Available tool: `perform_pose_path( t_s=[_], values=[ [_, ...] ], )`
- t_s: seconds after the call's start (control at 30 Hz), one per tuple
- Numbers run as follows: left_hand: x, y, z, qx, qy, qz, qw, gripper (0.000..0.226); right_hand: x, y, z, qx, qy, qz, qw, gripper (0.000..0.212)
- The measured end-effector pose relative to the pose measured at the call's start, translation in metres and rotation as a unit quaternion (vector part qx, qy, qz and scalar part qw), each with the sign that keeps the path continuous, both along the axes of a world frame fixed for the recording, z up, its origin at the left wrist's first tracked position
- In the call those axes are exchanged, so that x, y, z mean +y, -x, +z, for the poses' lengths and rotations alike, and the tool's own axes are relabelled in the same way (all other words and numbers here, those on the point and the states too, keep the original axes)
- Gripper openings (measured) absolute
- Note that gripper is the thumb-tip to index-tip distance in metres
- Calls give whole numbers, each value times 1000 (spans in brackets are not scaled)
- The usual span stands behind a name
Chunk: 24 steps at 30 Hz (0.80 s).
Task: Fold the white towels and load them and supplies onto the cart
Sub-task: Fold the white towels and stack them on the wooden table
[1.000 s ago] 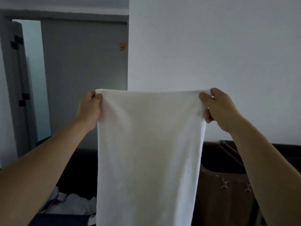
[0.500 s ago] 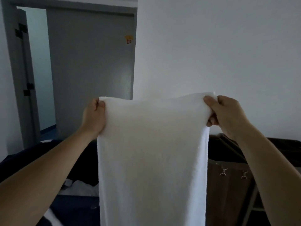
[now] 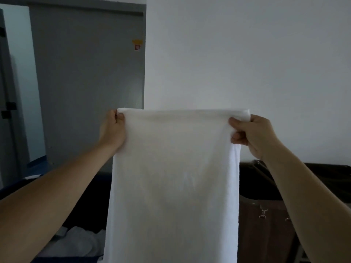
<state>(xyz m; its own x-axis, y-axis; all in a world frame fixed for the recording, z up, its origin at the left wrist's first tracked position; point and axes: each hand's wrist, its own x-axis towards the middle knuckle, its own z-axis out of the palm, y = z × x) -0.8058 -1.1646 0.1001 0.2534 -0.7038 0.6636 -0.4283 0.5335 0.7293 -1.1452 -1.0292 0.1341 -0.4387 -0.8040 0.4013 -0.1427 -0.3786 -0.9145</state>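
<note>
**A:** What is at the far left?

**B:** An open doorway (image 3: 20,82) with pale light in it. Next to it is a grey door (image 3: 85,82), far back. A small yellow-and-red sticker (image 3: 137,44) sits high up near the door's right edge.

**A:** And lower down on that side?

**B:** There is a dark surface (image 3: 91,202), and near its front lies a crumpled heap of white cloth (image 3: 79,242), just left of the hanging towel.

**A:** Where is the towel itself?

**B:** The white towel (image 3: 171,177) is held up in the middle of the scene, between the two raised arms. Its top edge is pulled level and fairly taut. The rest hangs straight down, and its lower end cannot be seen.

**A:** How is the left hand placed?

**B:** The left hand (image 3: 113,130) pinches the towel's top left corner. The thumb lies on the near face and the fingers are curled in behind.

**A:** And the right?

**B:** The right hand (image 3: 252,133) grips the top right corner. The thumb presses on the near face and the fingers are curled round the edge. The two hands are well apart, the full width of the towel.

**A:** What lies behind and to the right?

**B:** A plain white wall (image 3: 247,54) is far back. Below it, right of the towel, is a brown fabric bag (image 3: 266,240) with a dark open top. Small metal clips (image 3: 263,213) hang on its near face. The right forearm crosses in front of it.
</note>
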Motion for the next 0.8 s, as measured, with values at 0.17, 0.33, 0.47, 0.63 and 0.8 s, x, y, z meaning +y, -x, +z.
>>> perform_pose_path(
  t_s=[0.17,0.33,0.47,0.63,0.8],
  values=[
    [-80,43,72,34,-25,28,999,34,-91,18,50,-12,47,-20,999,8],
    [-127,62,148,35,18,61,997,34,-142,42,109,-11,133,-45,990,11],
    [-134,59,178,49,67,49,995,34,-150,49,131,-6,175,-43,984,7],
    [-119,42,152,45,70,6,996,35,-128,51,107,14,165,-55,985,9],
    [-81,15,69,77,17,-92,993,14,-79,36,31,65,95,-79,990,16]
  ],
)
